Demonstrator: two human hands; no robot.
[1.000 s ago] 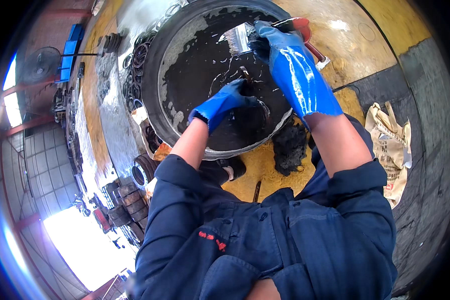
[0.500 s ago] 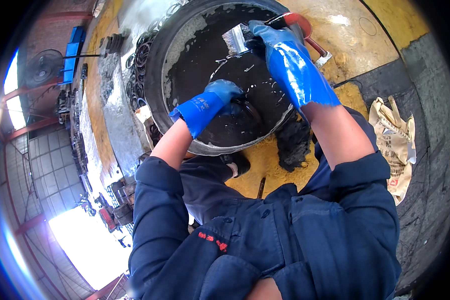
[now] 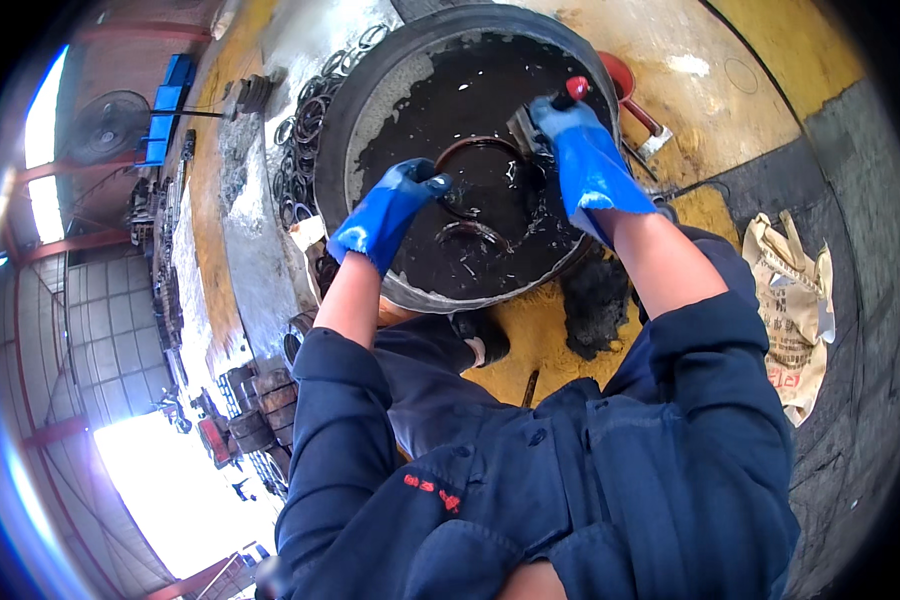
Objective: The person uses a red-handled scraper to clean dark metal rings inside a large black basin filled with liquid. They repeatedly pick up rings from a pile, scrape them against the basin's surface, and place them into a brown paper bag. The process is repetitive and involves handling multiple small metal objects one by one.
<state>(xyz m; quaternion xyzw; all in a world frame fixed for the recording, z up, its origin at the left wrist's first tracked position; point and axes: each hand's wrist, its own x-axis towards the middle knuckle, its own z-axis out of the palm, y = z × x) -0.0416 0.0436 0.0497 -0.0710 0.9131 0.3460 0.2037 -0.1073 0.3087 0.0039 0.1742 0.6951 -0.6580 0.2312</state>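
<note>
Over the wide round tub (image 3: pixel 332 130), the fingers of the left hand (image 3: pixel 395 200), in a blue glove, were closed on the left edge of a thin brown ring (image 3: pixel 473 141). The fingers of the right hand (image 3: pixel 567 122), gloved alike, were wrapped around a flat brush (image 3: pixel 523 130), its red-tipped handle jutting up past the glove. The brush head was beside the ring's upper right; whether the two touched could not be told. Nearer the person, a second curved edge (image 3: pixel 470 226) showed against the tub's dark, glossy contents, flecked with pale spots. Left of the tub lay a heap of black rings (image 3: pixel 308 120); beyond its right rim sat a red scoop (image 3: pixel 620 72). A black patch (image 3: pixel 595 305) marked the yellow floor (image 3: pixel 515 345), and farther right lay a crumpled tan sack (image 3: pixel 790 320).
</note>
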